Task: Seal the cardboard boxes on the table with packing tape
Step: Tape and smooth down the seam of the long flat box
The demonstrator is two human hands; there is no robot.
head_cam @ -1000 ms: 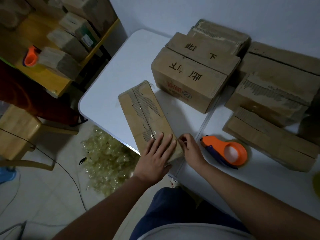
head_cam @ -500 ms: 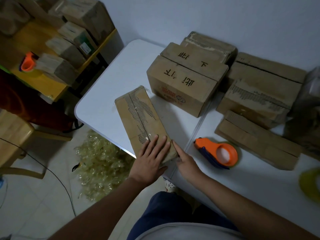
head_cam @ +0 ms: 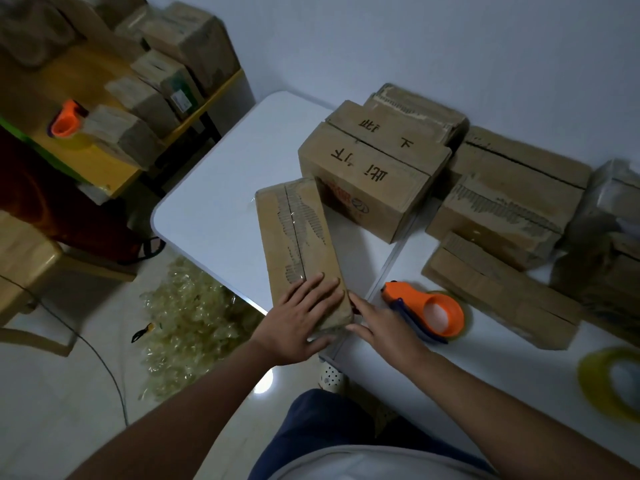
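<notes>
A: Box pos?
B: Flat on counter, near edge. L hand lay released, fingers straight, pressing its near end.
A: R hand?
B: Also relaxed, fingertips touching box's side, beside orange tape dispenser.

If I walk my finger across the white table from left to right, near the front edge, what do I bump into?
Left hand flat on the long cardboard box → right hand → orange tape dispenser → flat cardboard box → yellowish tape roll.
</notes>
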